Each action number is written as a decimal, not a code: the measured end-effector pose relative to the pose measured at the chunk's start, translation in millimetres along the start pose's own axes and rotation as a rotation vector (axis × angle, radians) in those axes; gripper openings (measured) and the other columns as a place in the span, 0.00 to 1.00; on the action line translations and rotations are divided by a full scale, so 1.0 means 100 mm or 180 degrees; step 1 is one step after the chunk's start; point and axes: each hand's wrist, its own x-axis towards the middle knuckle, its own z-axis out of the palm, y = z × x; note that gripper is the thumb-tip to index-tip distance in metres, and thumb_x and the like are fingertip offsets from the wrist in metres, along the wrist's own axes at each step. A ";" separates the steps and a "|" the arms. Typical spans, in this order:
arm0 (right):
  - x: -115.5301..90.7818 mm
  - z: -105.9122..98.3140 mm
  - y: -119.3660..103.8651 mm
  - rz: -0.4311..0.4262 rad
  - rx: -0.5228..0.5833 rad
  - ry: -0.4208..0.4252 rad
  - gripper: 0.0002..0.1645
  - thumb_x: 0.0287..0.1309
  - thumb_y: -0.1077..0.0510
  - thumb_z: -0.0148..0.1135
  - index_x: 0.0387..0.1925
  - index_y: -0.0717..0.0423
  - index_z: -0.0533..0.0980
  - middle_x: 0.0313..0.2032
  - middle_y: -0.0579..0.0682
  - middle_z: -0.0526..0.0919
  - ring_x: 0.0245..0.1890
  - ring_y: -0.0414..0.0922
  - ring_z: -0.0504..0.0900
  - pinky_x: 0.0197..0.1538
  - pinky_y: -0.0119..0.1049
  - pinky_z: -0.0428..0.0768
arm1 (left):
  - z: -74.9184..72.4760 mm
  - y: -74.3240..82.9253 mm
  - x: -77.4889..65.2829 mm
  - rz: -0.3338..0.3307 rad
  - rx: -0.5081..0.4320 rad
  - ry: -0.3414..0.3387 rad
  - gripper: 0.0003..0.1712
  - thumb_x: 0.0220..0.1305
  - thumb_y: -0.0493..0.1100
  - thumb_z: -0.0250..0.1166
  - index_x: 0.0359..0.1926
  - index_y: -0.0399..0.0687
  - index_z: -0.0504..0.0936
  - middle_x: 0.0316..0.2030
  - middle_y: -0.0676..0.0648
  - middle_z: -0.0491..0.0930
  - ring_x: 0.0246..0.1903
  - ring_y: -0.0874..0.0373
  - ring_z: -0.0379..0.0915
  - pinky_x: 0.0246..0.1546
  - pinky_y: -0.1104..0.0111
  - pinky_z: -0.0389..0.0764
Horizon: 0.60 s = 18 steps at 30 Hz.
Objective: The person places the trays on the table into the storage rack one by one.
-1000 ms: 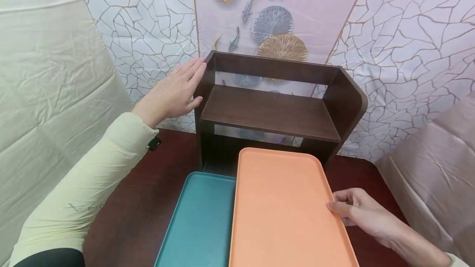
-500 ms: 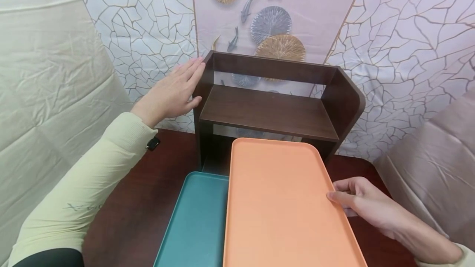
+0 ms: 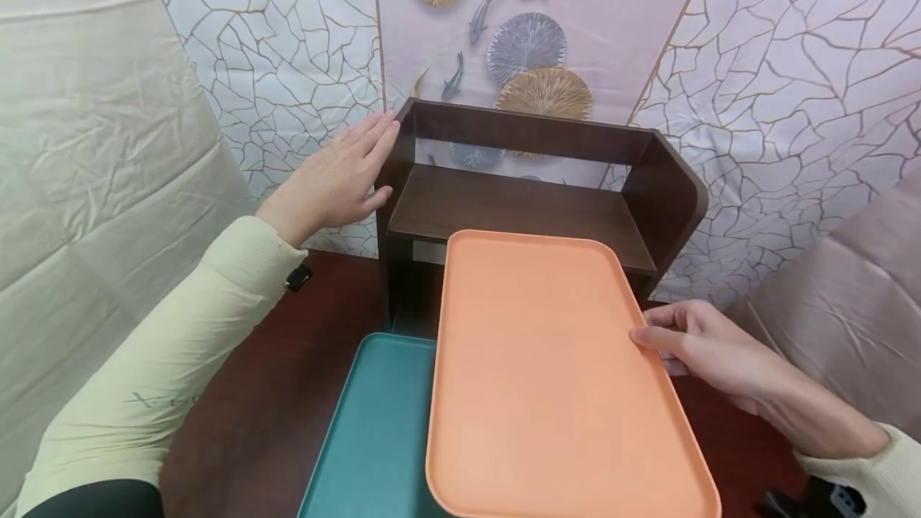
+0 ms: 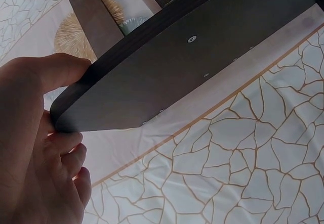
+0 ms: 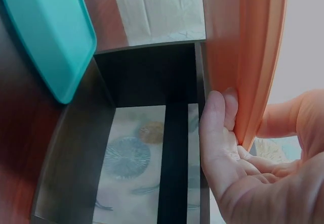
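Note:
My right hand (image 3: 708,346) pinches the right long edge of an orange tray (image 3: 547,374), thumb on top and fingers beneath. In the right wrist view the orange tray (image 5: 248,57) appears edge-on, raised beside the shelf's upper board. My left hand (image 3: 331,174) rests with straight fingers against the upper left side of a dark brown two-level shelf (image 3: 511,202). In the left wrist view its thumb touches the front edge of the side panel (image 4: 152,72), close to the rounded corner. A teal tray (image 3: 374,430) lies below, partly covered by the orange one.
The shelf stands on a dark red-brown table (image 3: 252,390) against a patterned cloth backdrop (image 3: 791,86). Pale cloth (image 3: 93,150) hangs at the left, and more hangs at the right. The shelf's lower level is partly hidden behind the orange tray.
The orange tray, held in my right hand, has risen and moved forward; its far end now overlaps the upper shelf board in the head view. My left hand and the teal tray stay put.

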 end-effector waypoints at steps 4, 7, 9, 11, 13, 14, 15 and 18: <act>0.13 -0.01 -0.09 0.0071 -0.0056 0.0156 0.17 0.79 0.58 0.52 0.44 0.69 0.81 0.28 0.42 0.85 0.29 0.36 0.83 0.37 0.33 0.88 | 0.00 0.00 0.00 0.0003 0.0020 0.0005 0.49 0.78 0.50 0.56 0.84 0.32 0.41 0.86 0.36 0.38 0.85 0.39 0.38 0.84 0.43 0.49; 0.22 -0.02 -0.14 0.0092 -0.0086 0.0212 0.17 0.79 0.58 0.52 0.43 0.70 0.80 0.27 0.43 0.85 0.29 0.37 0.83 0.37 0.34 0.88 | -0.01 0.01 -0.01 0.0007 0.0032 0.0011 0.49 0.78 0.50 0.56 0.84 0.32 0.41 0.86 0.37 0.37 0.85 0.40 0.38 0.84 0.44 0.49; 0.28 -0.02 -0.18 0.0114 -0.0121 0.0255 0.18 0.78 0.58 0.52 0.43 0.71 0.80 0.27 0.44 0.85 0.28 0.38 0.83 0.38 0.34 0.88 | -0.01 0.01 -0.01 0.0007 0.0033 0.0006 0.49 0.78 0.50 0.56 0.84 0.32 0.41 0.86 0.37 0.37 0.86 0.40 0.37 0.85 0.44 0.49; 0.35 -0.03 -0.22 0.0128 -0.0167 0.0283 0.19 0.79 0.58 0.52 0.46 0.73 0.80 0.28 0.44 0.86 0.30 0.38 0.85 0.40 0.33 0.89 | -0.01 0.01 0.00 0.0006 0.0038 -0.0007 0.49 0.78 0.50 0.56 0.84 0.32 0.41 0.86 0.37 0.37 0.86 0.40 0.37 0.84 0.44 0.49; 0.43 -0.03 -0.25 0.0140 -0.0186 0.0314 0.21 0.79 0.57 0.52 0.50 0.76 0.79 0.30 0.44 0.88 0.32 0.37 0.87 0.42 0.33 0.89 | -0.02 0.01 -0.01 0.0002 0.0039 -0.0027 0.49 0.78 0.50 0.56 0.84 0.32 0.41 0.86 0.36 0.37 0.86 0.40 0.37 0.84 0.43 0.49; 0.48 -0.04 -0.26 0.0147 -0.0177 0.0328 0.22 0.79 0.57 0.52 0.53 0.77 0.78 0.32 0.45 0.89 0.33 0.37 0.88 0.44 0.34 0.90 | -0.02 0.01 0.00 -0.0001 0.0040 -0.0036 0.49 0.78 0.50 0.56 0.84 0.32 0.41 0.86 0.36 0.37 0.86 0.40 0.36 0.84 0.43 0.49; 0.52 -0.04 -0.27 0.0157 -0.0163 0.0342 0.24 0.79 0.57 0.52 0.56 0.78 0.77 0.34 0.45 0.90 0.35 0.36 0.89 0.45 0.34 0.91 | -0.02 0.01 0.00 -0.0006 0.0042 -0.0047 0.49 0.78 0.50 0.56 0.84 0.32 0.41 0.86 0.36 0.37 0.86 0.40 0.36 0.84 0.44 0.49; 0.65 -0.05 -0.29 0.0192 -0.0109 0.0378 0.27 0.79 0.57 0.52 0.62 0.79 0.73 0.38 0.45 0.91 0.38 0.35 0.90 0.47 0.34 0.91 | -0.03 0.00 0.00 -0.0013 0.0035 -0.0063 0.49 0.78 0.50 0.56 0.84 0.32 0.41 0.86 0.36 0.36 0.86 0.41 0.36 0.85 0.44 0.49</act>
